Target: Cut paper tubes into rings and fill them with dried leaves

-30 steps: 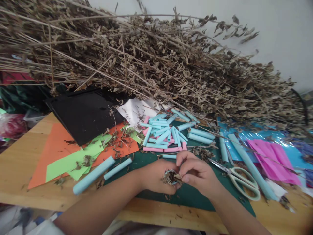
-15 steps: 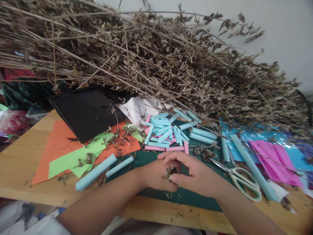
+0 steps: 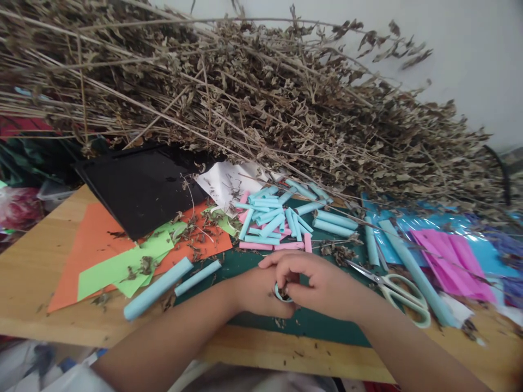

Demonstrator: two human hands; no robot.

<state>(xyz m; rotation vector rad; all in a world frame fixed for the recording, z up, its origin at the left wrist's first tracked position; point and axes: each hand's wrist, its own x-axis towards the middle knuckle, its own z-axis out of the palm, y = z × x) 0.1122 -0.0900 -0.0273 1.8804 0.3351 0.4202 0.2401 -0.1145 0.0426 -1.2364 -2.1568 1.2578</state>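
Observation:
My left hand (image 3: 259,291) is closed round a short light-blue paper tube (image 3: 280,294), held upright over the dark green cutting mat (image 3: 322,326). Only the tube's rim shows between my two hands. My right hand (image 3: 318,283) lies over the tube's open top, with fingers curled and pressed down on it. Dried leaf crumbs lie on the mat below my hands. A heap of cut blue and pink paper tubes (image 3: 278,220) sits just beyond my hands.
A big bundle of dried leafy branches (image 3: 245,103) spans the back of the wooden table (image 3: 32,272). Scissors (image 3: 392,288) lie right of my hands, beside long blue rolls (image 3: 412,272). Orange and green paper sheets, a black folder (image 3: 143,185) and two blue tubes (image 3: 159,286) lie left.
The dried leaves that stuck out of the tube's top are no longer visible. My right hand has come down flat over the tube's opening.

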